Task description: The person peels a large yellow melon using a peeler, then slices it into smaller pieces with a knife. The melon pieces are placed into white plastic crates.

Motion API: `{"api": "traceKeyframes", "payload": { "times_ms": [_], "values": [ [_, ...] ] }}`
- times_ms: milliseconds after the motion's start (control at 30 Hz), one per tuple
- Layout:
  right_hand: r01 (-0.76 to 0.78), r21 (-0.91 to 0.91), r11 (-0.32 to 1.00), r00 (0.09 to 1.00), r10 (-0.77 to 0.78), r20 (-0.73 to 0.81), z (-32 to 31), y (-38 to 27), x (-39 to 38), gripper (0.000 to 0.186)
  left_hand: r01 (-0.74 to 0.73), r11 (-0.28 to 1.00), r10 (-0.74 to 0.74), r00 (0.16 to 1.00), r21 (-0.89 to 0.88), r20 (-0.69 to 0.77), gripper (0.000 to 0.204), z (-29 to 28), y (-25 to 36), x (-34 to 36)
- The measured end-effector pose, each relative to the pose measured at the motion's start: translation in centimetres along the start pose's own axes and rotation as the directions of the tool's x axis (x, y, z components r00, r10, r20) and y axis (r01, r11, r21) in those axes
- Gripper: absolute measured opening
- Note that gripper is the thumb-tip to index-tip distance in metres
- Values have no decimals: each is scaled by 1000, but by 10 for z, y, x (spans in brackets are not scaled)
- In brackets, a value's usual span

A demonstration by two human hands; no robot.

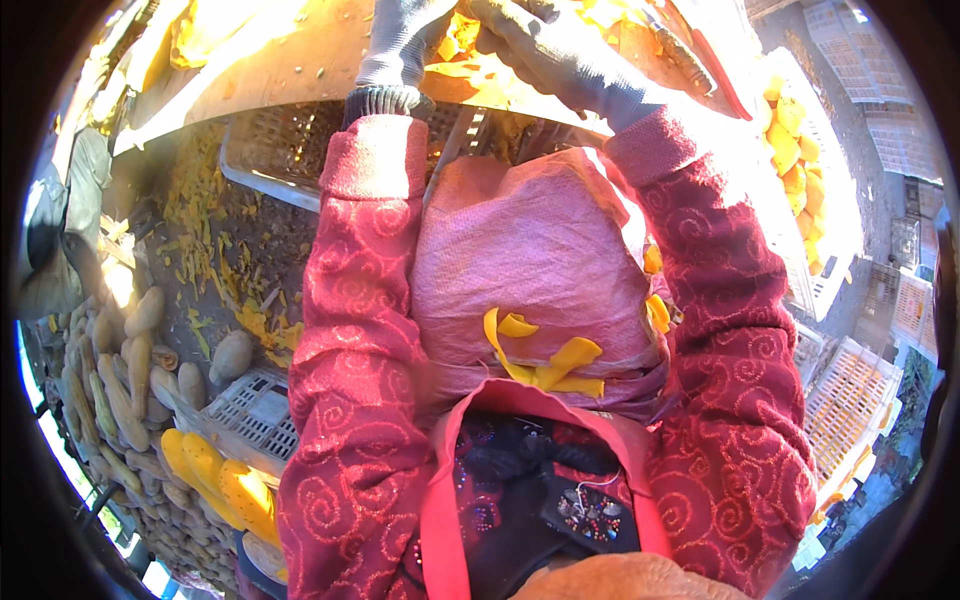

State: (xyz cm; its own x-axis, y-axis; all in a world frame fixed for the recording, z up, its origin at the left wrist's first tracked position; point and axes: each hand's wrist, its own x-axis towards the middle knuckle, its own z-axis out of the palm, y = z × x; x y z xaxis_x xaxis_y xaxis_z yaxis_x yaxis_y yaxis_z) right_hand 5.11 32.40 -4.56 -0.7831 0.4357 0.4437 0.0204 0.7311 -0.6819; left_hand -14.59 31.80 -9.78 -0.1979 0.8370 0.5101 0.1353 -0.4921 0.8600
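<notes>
Both my hands wear grey gloves and reach over a tan board (290, 75) at the far edge of the view. My left hand (408, 35) is partly cut off by the upper edge, and its fingers are hidden. Beside it, my right hand (530, 40) has its fingers curled closed; what they hold cannot be made out. Bright orange squash pieces (457, 38) lie between and below the hands. A long dark tool (685, 55) rests to the right of my right hand. Curved orange peel strips (550, 368) lie on the pink covering (530, 250) over my lap.
At the right, a white crate (832, 275) holds orange squash pieces (790, 150). More crates (850, 400) stand behind it. Unpeeled tan squashes (125, 390) are heaped at the left, near peeled orange ones (215, 480) and a grey crate (255, 415). Peel scraps (240, 290) litter the ground.
</notes>
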Motion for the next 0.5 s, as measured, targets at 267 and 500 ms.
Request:
{"api": "traceKeyframes", "payload": {
  "times_ms": [267,500],
  "values": [
    [-623,542,564,743,644,183,8,11,8,34,73,993,-60,989,97,-132,24,14,13,-6],
    [-727,578,370,678,518,522,1,71,-10,29,-10,1000,8,996,-26,-91,26,13,6,-5]
  ]
}}
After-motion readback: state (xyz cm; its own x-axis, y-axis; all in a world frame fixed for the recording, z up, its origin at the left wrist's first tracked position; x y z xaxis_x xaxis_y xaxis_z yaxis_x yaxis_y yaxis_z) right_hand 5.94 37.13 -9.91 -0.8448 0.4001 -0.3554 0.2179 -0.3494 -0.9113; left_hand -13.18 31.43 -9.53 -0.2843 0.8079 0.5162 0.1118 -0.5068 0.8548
